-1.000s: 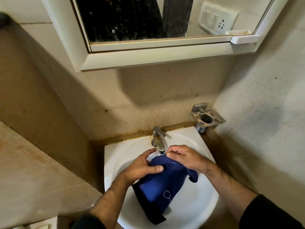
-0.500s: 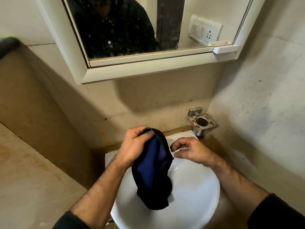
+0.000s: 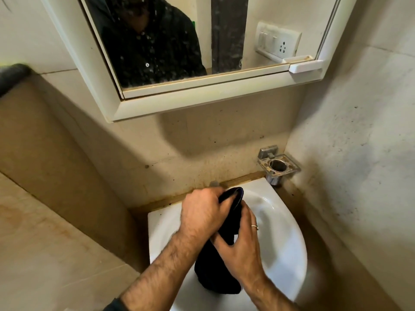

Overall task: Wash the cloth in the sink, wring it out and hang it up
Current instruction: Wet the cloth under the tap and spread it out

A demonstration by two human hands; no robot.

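Both hands [image 3: 224, 230] grip the dark cloth [image 3: 215, 277], hiding the tap.

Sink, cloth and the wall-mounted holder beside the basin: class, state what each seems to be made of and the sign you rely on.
Sink: probably glazed ceramic; smooth, white, glossy highlights.
Cloth: soft dark woven or knitted fabric; it folds and hangs limp between the left hand and right hand.
Holder: likely chromed or polished metal; silvery, reflective, though dulled and spotted.

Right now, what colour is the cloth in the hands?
Very dark, navy to black: the bunched fabric cloth hanging over the white sink, seen in the head view.
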